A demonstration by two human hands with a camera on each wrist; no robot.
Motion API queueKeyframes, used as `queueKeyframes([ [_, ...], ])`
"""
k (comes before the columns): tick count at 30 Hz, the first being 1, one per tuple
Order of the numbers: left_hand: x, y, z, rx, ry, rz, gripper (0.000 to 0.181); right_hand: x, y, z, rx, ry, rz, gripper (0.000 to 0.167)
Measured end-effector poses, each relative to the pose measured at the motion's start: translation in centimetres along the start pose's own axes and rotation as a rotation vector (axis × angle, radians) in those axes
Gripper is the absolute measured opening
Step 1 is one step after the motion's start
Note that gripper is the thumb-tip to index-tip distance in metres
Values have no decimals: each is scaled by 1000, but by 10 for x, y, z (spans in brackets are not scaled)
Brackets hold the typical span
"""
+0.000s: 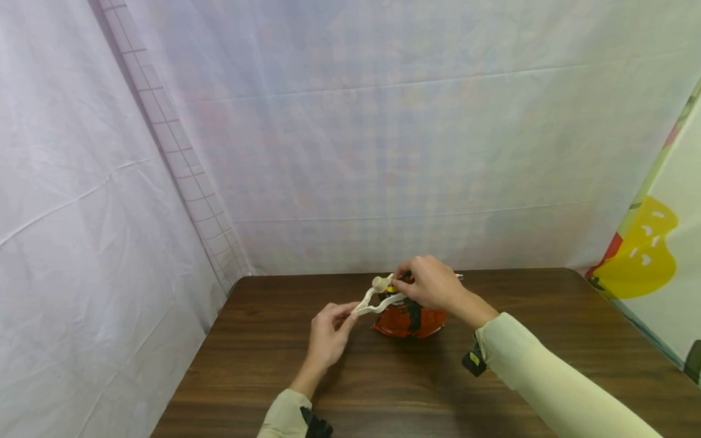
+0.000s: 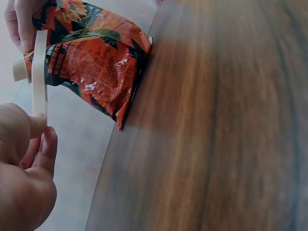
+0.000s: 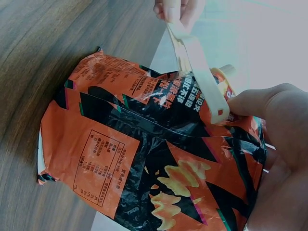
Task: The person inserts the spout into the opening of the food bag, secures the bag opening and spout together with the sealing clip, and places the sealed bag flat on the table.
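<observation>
The left arm (image 1: 290,410) angles forward, its left hand (image 1: 328,334) pinching between thumb and fingers. The right arm (image 1: 547,371) slants inward from the lower right, its right hand (image 1: 432,283) farther forward, fingers curled in a grip.

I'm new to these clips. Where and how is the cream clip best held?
Probably pinch the cream clip by its narrow end, coming from the person's left, as the left hand does. There its two bars meet; beyond it they spread apart toward the orange-and-black bag, so a hold there should avoid the gap.
</observation>
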State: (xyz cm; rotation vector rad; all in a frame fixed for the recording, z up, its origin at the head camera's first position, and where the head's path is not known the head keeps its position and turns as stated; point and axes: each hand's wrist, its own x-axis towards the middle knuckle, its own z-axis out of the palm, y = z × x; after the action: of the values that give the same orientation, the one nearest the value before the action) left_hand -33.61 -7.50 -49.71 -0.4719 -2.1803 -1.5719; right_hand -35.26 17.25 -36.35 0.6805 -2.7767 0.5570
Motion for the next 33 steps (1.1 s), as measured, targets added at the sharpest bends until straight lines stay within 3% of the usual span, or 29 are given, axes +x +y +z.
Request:
queueKeyframes([
  [19, 5, 2, 11, -16, 37, -54, 21, 1, -1, 2, 3, 28, 10, 8],
  [33, 14, 3, 13, -29, 42, -25, 19, 1, 1, 2, 27, 28, 11, 8],
])
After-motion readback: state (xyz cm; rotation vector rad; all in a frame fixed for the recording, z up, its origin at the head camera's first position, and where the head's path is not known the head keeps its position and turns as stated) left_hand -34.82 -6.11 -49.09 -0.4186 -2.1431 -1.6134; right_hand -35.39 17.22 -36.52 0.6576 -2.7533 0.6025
